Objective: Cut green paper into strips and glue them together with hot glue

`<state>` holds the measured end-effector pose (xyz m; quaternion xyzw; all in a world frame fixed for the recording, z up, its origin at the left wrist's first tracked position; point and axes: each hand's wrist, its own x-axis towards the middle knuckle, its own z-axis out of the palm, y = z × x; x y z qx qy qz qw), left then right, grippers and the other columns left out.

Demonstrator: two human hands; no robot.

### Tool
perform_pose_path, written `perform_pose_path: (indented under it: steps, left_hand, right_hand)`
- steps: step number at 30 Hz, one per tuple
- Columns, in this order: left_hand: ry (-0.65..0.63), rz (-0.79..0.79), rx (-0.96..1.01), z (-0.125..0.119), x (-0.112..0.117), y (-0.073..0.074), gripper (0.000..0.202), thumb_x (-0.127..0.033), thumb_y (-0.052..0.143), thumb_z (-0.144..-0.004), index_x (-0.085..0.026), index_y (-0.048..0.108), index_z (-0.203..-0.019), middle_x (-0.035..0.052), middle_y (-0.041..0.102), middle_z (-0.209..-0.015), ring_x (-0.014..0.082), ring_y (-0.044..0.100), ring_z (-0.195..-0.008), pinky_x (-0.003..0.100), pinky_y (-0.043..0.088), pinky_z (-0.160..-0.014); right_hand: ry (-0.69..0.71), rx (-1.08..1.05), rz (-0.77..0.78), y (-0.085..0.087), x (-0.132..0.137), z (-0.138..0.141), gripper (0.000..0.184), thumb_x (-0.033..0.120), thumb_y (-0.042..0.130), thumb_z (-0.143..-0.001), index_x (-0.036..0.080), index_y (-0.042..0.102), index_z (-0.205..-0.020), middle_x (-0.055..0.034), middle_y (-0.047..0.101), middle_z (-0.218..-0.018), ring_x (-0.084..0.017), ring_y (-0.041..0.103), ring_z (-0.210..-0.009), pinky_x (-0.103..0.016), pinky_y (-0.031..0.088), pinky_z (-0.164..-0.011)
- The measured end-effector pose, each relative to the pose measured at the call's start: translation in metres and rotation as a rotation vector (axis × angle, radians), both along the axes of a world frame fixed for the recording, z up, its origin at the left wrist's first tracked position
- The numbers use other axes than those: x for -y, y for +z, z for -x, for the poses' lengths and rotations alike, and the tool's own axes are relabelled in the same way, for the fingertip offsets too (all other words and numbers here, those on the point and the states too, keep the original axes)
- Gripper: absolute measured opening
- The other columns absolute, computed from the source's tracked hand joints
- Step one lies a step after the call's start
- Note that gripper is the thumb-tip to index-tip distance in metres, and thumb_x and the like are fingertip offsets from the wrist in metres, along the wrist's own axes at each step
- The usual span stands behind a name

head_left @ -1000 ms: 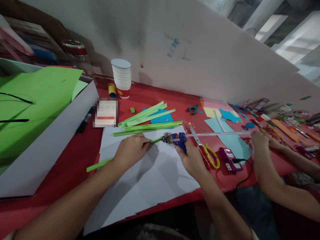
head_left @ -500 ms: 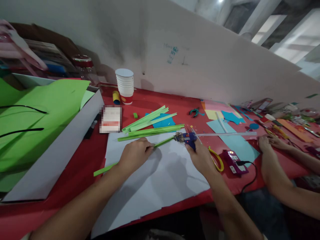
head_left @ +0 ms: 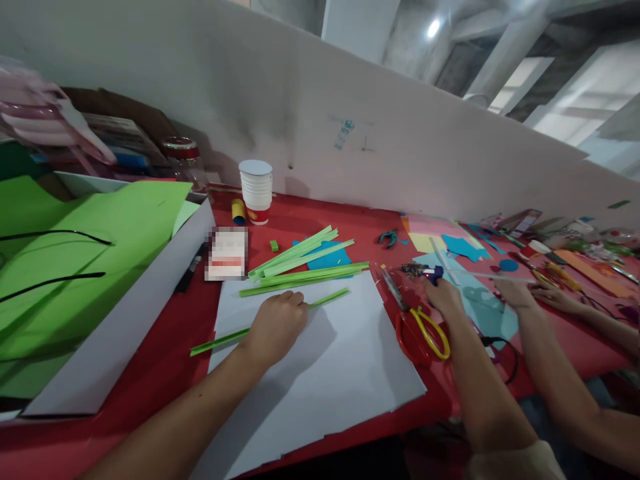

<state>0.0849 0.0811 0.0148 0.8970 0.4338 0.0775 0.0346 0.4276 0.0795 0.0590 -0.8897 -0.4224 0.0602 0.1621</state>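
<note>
My left hand (head_left: 280,323) is closed over a narrow green paper strip (head_left: 327,299), whose ends stick out on both sides above the white paper (head_left: 330,367). To the right, my right hand (head_left: 444,299) grips a dark blue glue gun (head_left: 433,273), its nozzle pointing left. A clear glue stick (head_left: 470,273) extends from the gun's back. Scissors (head_left: 425,337) with red and yellow handles lie beside my right wrist. Just beyond the paper's top edge rest several loose green strips (head_left: 305,275).
A white box (head_left: 125,313) with green sheets stands at the left. Behind are stacked paper cups (head_left: 257,193) and small teal pliers (head_left: 387,239). A co-worker's hands (head_left: 517,293) are at the right, near a light blue sheet (head_left: 493,313) and a black cable (head_left: 515,363).
My right hand has carried the glue gun rightward, away from the strip, and the scissors now show fully. My left hand stays on the strip, lying over it with the palm down.
</note>
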Motion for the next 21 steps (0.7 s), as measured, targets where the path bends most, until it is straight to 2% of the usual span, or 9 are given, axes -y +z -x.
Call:
perform_pose_path:
  steps: [3,5,7,10,11,12,14,16,21]
  left_hand:
    - [0.151,0.063,0.152,0.006,-0.004,0.003,0.027,-0.014,0.042,-0.086,-0.014,0.067,-0.078,0.0105,0.068,-0.085,0.0225,0.063,-0.08,0.032,0.045,-0.068]
    - [0.239,0.149,0.349,0.012,-0.008,0.006,0.025,-0.019,0.041,-0.087,-0.016,0.065,-0.082,0.0082,0.068,-0.089,0.0209,0.063,-0.081,0.031,0.046,-0.068]
    - [0.27,0.29,0.576,0.018,-0.013,0.009,0.023,-0.026,0.041,-0.087,-0.018,0.062,-0.082,0.005,0.067,-0.083,0.0188,0.064,-0.077,0.028,0.046,-0.066]
    - [0.277,0.543,0.839,0.022,-0.017,0.015,0.023,-0.036,0.043,-0.084,-0.02,0.056,-0.075,0.0005,0.062,-0.069,0.016,0.062,-0.066,0.026,0.047,-0.062]
    - [0.272,0.61,0.881,0.022,-0.018,0.017,0.023,-0.038,0.044,-0.083,-0.02,0.055,-0.073,-0.0004,0.06,-0.066,0.0151,0.06,-0.063,0.026,0.047,-0.06]
    - [0.258,0.659,0.901,0.022,-0.017,0.019,0.024,-0.039,0.046,-0.081,-0.02,0.054,-0.071,-0.0009,0.058,-0.065,0.0144,0.058,-0.06,0.026,0.047,-0.059]
    - [0.219,0.711,0.895,0.022,-0.016,0.023,0.025,-0.041,0.049,-0.077,-0.019,0.053,-0.065,-0.0014,0.056,-0.061,0.0134,0.054,-0.057,0.025,0.046,-0.056]
    - [0.188,0.724,0.887,0.022,-0.015,0.025,0.028,-0.044,0.051,-0.075,-0.019,0.056,-0.065,-0.0011,0.055,-0.061,0.0135,0.052,-0.058,0.024,0.045,-0.056]
    - [0.171,0.7,0.774,0.025,-0.016,0.022,0.025,-0.043,0.056,-0.073,-0.019,0.064,-0.071,-0.0017,0.053,-0.058,0.0128,0.047,-0.055,0.022,0.037,-0.05]
  right_hand:
    - [-0.036,0.113,-0.088,0.017,0.015,0.022,0.019,0.024,0.054,-0.079,0.011,0.068,-0.079,-0.0298,0.062,-0.1,-0.044,0.049,-0.114,-0.056,0.036,-0.086]
    - [0.169,-0.011,-0.288,0.019,0.023,0.052,0.024,0.023,0.045,-0.085,0.013,0.067,-0.089,-0.0276,0.06,-0.11,-0.04,0.047,-0.118,-0.056,0.032,-0.091]
    - [0.359,-0.19,-0.288,0.012,0.025,0.093,0.021,0.024,0.048,-0.084,0.018,0.069,-0.084,-0.0151,0.068,-0.092,-0.029,0.061,-0.094,-0.046,0.042,-0.084]
    - [0.593,-0.501,-0.224,-0.01,0.021,0.159,0.016,0.032,0.061,-0.076,0.022,0.071,-0.084,-0.0021,0.07,-0.076,-0.017,0.063,-0.068,-0.03,0.049,-0.066]
    - [0.613,-0.792,-0.241,-0.017,0.018,0.178,0.023,0.032,0.063,-0.075,0.021,0.07,-0.093,-0.0026,0.071,-0.08,-0.016,0.062,-0.07,-0.029,0.049,-0.065]
    - [0.605,-1.032,-0.268,-0.024,0.015,0.194,0.027,0.034,0.064,-0.072,0.02,0.07,-0.094,-0.0026,0.07,-0.082,-0.016,0.062,-0.07,-0.028,0.048,-0.066]
    - [0.503,-1.271,-0.367,-0.033,0.011,0.215,0.024,0.035,0.069,-0.066,0.018,0.071,-0.083,-0.0015,0.068,-0.072,-0.014,0.059,-0.065,-0.027,0.047,-0.065]
    - [0.423,-1.372,-0.424,-0.038,0.007,0.223,0.02,0.034,0.072,-0.062,0.018,0.071,-0.074,-0.001,0.066,-0.068,-0.013,0.056,-0.062,-0.027,0.045,-0.064]
    - [0.414,-1.422,-0.414,-0.037,0.01,0.214,0.021,0.038,0.076,-0.056,0.019,0.07,-0.06,0.0011,0.062,-0.059,-0.012,0.05,-0.057,-0.027,0.04,-0.059]
